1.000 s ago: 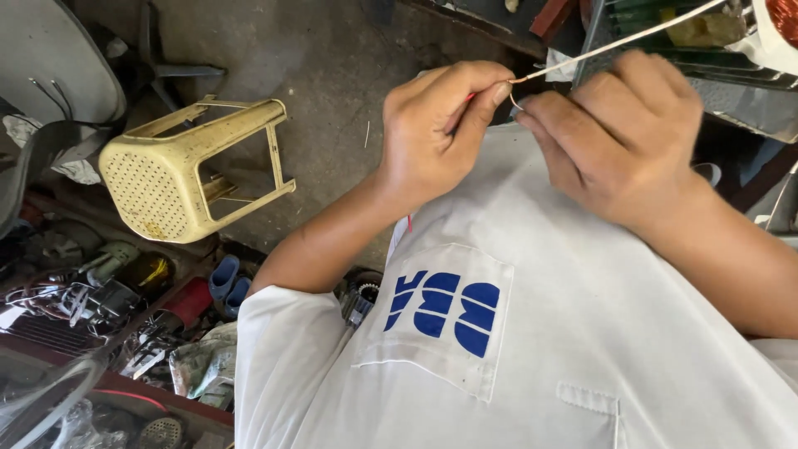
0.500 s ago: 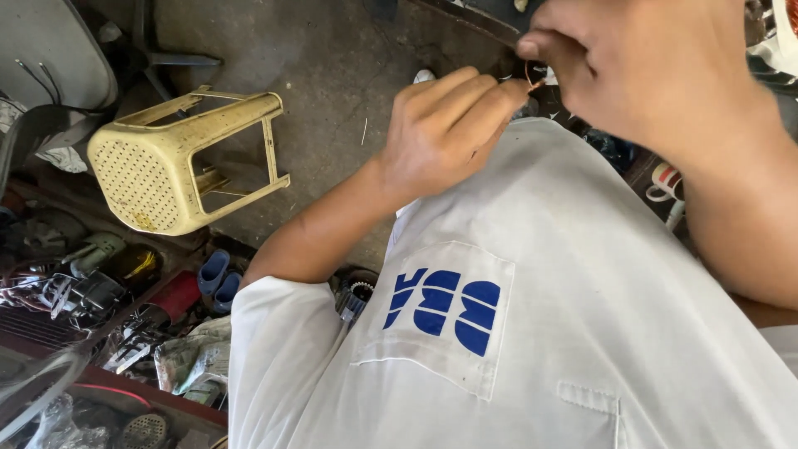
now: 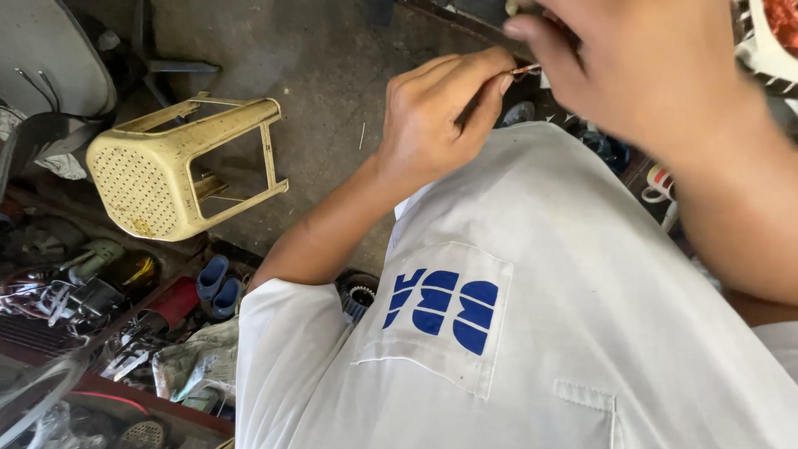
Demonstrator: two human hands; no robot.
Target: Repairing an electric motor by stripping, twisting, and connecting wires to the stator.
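Observation:
My left hand (image 3: 436, 116) is raised over my white shirt (image 3: 582, 316) and pinches a thin wire (image 3: 525, 71) with a coppery tip between thumb and forefinger. My right hand (image 3: 640, 66) is close to the camera and blurred at the top right. Its curled fingers close on the wire's far end, just above the left fingertips. The rest of the wire is hidden under the right hand.
A yellow plastic stool (image 3: 179, 170) lies on its side on the concrete floor (image 3: 332, 75) at the left. Tools, metal parts and blue slippers (image 3: 218, 287) are heaped along the lower left. A gear-like part (image 3: 359, 295) sits beside my sleeve.
My right hand has risen towards the camera and to the upper right, and is now blurred. The long stretch of wire seen earlier is out of sight. My left hand keeps its pinch.

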